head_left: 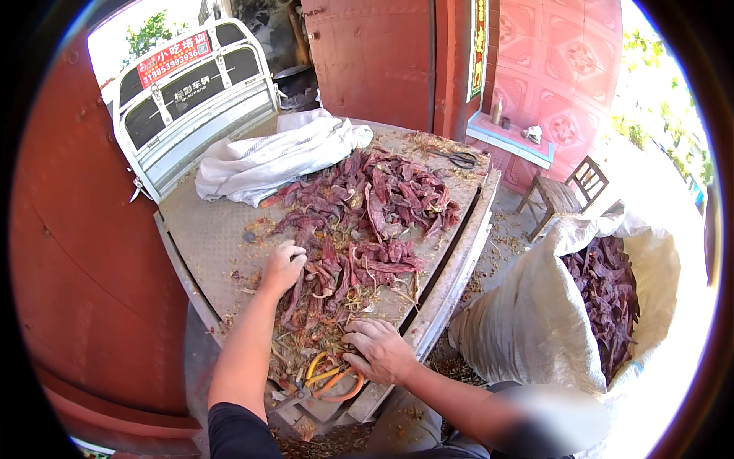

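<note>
A heap of dark red dried chili peppers point(382, 199) spreads over the metal truck bed point(202, 237). My left hand point(284, 268) is at the heap's near left edge, its fingers curled in against the peppers. Whatever is inside those fingers is hidden. My right hand point(380, 352) hovers or rests low over stem scraps at the near right, palm down with fingers apart; contact is unclear. Just to its left lie scissors point(303, 393) with yellow and orange handles, near the bed's front edge, among stems and bits of chaff.
A folded white woven sack point(283, 157) lies behind the heap. Black-handled scissors point(461, 159) rest at the far right corner. Beside the bed stands a large open sack point(520, 314) of dried peppers point(600, 298), with a wooden chair point(556, 197) behind it. A red metal door point(92, 229) borders the left.
</note>
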Motion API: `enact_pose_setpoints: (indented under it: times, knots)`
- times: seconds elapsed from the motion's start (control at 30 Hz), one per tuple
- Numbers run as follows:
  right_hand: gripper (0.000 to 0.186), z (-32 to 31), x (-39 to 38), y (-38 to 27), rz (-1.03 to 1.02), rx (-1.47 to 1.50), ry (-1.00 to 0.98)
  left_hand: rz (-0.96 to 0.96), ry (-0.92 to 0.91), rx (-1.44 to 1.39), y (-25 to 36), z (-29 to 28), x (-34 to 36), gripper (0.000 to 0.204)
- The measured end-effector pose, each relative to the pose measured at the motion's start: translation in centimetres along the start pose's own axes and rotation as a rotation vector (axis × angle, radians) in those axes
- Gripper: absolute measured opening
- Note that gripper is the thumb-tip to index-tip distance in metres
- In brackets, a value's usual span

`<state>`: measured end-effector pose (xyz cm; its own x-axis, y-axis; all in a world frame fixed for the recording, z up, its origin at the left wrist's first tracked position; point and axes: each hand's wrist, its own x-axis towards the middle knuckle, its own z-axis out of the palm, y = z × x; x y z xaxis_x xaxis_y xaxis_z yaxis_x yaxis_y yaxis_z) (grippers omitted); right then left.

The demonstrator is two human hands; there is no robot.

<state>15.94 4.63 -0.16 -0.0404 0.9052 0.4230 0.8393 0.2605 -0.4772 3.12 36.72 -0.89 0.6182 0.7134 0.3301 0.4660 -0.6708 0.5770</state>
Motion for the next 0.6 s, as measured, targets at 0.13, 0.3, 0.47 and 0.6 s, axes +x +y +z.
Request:
enact_pose_setpoints:
  times: [0.13,0.3,0.47,0.6]
  knots:
    - [0.033,0.0,-0.3,0.2,0.023,-0.005,-0.003,0.004,-0.062,0.052,3.8,-0.3,-2.9,0.027]
    - [0.031,0.1,-0.2,0.3,-0.004,0.013,0.022,0.058,-0.121,0.047,6.2,-2.1,-6.6,0.028]
    - [0.033,0.2,-0.3,0.3,0.019,0.038,-0.015,0.077,0.007,0.051,5.2,-4.6,-8.9,0.035]
    - [0.034,0.2,-0.4,0.4,0.019,0.023,-0.009,-0.028,0.098,-0.005,2.8,-6.2,-12.0,0.04]
